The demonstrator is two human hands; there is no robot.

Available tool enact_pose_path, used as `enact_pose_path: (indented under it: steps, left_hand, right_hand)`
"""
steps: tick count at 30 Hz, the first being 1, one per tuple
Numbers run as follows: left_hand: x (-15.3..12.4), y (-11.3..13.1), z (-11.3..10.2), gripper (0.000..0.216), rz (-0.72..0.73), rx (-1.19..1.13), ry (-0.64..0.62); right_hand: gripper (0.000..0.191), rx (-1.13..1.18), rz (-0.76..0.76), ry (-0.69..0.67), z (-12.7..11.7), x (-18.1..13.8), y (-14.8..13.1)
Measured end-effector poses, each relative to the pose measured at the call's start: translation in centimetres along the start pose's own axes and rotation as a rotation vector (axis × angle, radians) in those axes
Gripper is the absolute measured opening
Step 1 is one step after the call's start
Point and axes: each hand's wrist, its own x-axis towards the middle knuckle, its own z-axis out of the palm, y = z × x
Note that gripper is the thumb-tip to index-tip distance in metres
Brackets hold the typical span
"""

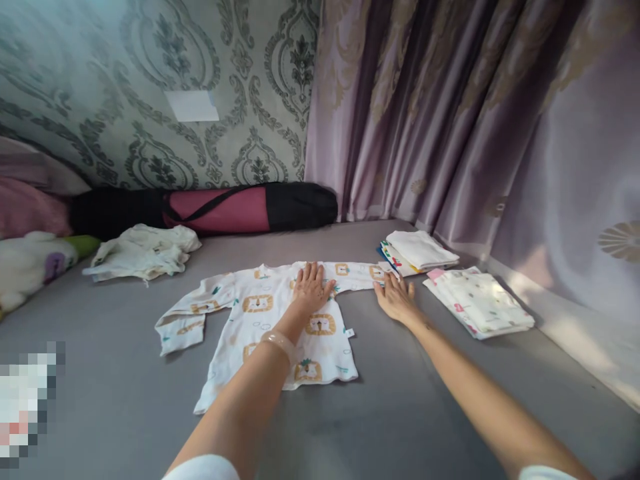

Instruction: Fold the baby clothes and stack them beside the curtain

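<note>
A white long-sleeved child's shirt [257,327] printed with lion faces lies spread on the grey sheet. Flat on its upper part, near the right shoulder, rests my left hand [313,290], fingers stretched out; a pale bangle circles that wrist. The sleeve on the right side is laid out straight, and my right hand [397,299] lies over its cuff end with the fingers extended. On the left side the other sleeve bends downward at the elbow. A small tag sticks out from the shirt's right side seam.
Two piles of folded clothes [420,250], [483,303] sit at the right by the curtain [450,120]. Crumpled white clothing [145,253] lies at the left, near a plush toy [30,270]. A long black and maroon bag [220,210] lies along the wall.
</note>
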Motion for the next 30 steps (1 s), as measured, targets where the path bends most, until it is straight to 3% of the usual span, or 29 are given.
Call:
enact_pose_path:
  steps: [4,8,12,15,19,23,26,30]
  left_hand:
    - [0.0,-0.1,0.1,0.068,0.004,-0.011,0.005]
    - [0.0,-0.2,0.2,0.067,0.009,-0.025,0.002]
    - [-0.2,-0.2,-0.2,0.063,0.025,-0.038,0.041]
    - [-0.5,0.1,-0.9,0.055,0.021,-0.031,0.113]
    - [-0.7,0.3,-1.3,0.040,0.003,0.003,0.167]
    - [-0.4,0.0,-0.6,0.048,0.009,0.040,0.088]
    - [-0.2,-0.1,-0.3,0.055,0.002,0.055,0.010]
    - [-0.2,0.1,-0.4,0.061,-0.043,0.032,-0.020]
  right_hand:
    - [0.063,0.071,0.099,-0.088,-1.3,0.0,-0.8]
    - [0.056,0.035,0.160,-0.058,-2.7,-0.1,-0.3]
    - [0.038,-0.021,0.060,0.061,-4.4,0.0,0.2]
    - [0.038,-0.002,-0.054,0.089,-4.9,0.8,-1.9]
    - [0.043,0.130,-0.417,0.013,-3.5,2.4,-8.1]
    - [0.054,0.237,-0.491,-0.166,-1.2,3.2,-12.7]
    - [0.064,0.252,-0.458,-0.267,-0.2,3.2,-12.8]
    - [0.068,0.166,-0.375,-0.242,-0.2,3.2,-10.0]
